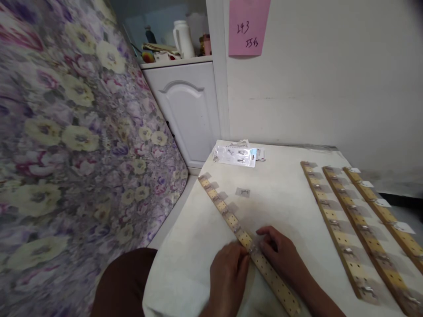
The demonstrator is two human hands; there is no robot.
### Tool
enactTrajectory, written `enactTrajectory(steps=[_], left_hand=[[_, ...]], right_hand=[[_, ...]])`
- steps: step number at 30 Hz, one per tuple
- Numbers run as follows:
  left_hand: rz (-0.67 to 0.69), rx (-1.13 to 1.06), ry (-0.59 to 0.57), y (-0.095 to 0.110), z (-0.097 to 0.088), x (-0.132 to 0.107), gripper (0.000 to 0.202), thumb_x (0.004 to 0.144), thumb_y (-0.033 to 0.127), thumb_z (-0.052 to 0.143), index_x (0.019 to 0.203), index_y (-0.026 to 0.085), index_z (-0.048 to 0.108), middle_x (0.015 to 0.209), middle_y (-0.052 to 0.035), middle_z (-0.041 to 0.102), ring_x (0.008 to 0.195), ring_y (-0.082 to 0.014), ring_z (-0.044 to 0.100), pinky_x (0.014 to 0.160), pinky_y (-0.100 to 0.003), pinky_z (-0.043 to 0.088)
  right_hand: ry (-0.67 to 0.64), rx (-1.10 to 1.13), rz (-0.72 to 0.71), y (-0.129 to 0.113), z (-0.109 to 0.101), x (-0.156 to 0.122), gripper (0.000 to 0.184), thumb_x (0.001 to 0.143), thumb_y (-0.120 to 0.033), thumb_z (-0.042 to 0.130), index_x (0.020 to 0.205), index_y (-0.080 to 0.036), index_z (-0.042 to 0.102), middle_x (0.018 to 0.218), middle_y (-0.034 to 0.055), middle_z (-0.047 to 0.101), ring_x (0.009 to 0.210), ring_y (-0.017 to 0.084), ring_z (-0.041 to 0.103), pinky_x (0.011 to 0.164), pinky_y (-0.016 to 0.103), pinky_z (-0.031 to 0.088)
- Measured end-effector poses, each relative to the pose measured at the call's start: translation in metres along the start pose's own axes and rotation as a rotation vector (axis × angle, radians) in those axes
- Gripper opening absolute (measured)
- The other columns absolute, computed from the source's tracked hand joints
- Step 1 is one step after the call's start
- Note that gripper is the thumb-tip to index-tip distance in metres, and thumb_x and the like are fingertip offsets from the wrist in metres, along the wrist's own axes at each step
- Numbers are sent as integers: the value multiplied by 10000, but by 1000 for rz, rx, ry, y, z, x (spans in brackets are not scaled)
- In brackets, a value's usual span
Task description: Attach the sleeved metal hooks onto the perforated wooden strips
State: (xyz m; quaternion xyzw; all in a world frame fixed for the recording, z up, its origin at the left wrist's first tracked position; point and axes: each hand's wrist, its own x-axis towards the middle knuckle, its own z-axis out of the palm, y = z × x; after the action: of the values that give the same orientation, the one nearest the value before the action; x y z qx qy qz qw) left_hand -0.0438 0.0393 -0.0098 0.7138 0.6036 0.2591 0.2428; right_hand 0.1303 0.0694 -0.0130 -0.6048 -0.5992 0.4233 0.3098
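Observation:
A long perforated wooden strip (231, 220) lies diagonally on the white table (284, 198), with several small clear packets clipped along its upper half. My left hand (229, 275) and my right hand (280, 255) meet over the strip near its middle. Both pinch a small clear packet (255, 247) against the strip, fingers curled. One loose clear packet (243, 192) lies on the table beyond the strip.
Three more wooden strips (350, 220) with clipped packets lie side by side at the right. A stack of clear packets (236, 155) sits at the table's far edge. A flowered mattress (66, 145) leans at the left; a white cabinet (188, 110) stands behind.

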Motion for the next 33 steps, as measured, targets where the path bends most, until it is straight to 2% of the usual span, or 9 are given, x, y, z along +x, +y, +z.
enactTrajectory(steps=[8, 16, 20, 24, 27, 33], left_hand=[[24, -6, 5, -3, 3, -1, 84, 858, 194, 539, 791, 222, 581, 809, 7, 642, 784, -180, 591, 708, -304, 437], [30, -34, 14, -3, -2, -5, 123, 892, 209, 496, 800, 217, 577, 810, -8, 626, 785, -180, 593, 710, -314, 471], [61, -52, 46, -6, -4, -12, 128, 908, 208, 475, 976, 211, 583, 893, -44, 633, 832, -186, 603, 728, -325, 511], [205, -4, 89, -13, -1, -18, 323, 915, 176, 459, 1235, 206, 492, 1019, -85, 631, 932, -201, 595, 794, -360, 531], [268, 26, 84, -18, 2, -20, 376, 917, 156, 446, 1286, 227, 467, 1051, -84, 625, 951, -200, 583, 807, -368, 531], [300, 30, 84, -19, 3, -19, 423, 890, 101, 412, 1282, 237, 496, 958, -73, 621, 861, -195, 570, 720, -347, 528]], right_hand=[[13, -5, -7, -2, 1, 1, 228, 776, -232, 498, 984, -201, 587, 646, -38, 550, 630, 156, 551, 630, 276, 412], [12, -10, -14, -1, 0, -1, 223, 780, -240, 495, 981, -200, 583, 637, -45, 537, 616, 153, 540, 624, 277, 404], [13, -6, -15, -1, 0, -1, 230, 782, -253, 503, 991, -204, 585, 643, -44, 543, 621, 154, 540, 627, 278, 403], [14, 2, -13, 0, 0, -1, 233, 782, -254, 506, 994, -201, 587, 643, -43, 546, 618, 153, 540, 626, 277, 405], [14, 3, -22, 1, 1, 0, 231, 781, -245, 504, 992, -200, 584, 642, -44, 543, 621, 151, 541, 624, 275, 405], [17, 1, -25, 2, 2, 0, 226, 779, -228, 494, 986, -201, 582, 637, -44, 538, 614, 146, 535, 614, 272, 402]])
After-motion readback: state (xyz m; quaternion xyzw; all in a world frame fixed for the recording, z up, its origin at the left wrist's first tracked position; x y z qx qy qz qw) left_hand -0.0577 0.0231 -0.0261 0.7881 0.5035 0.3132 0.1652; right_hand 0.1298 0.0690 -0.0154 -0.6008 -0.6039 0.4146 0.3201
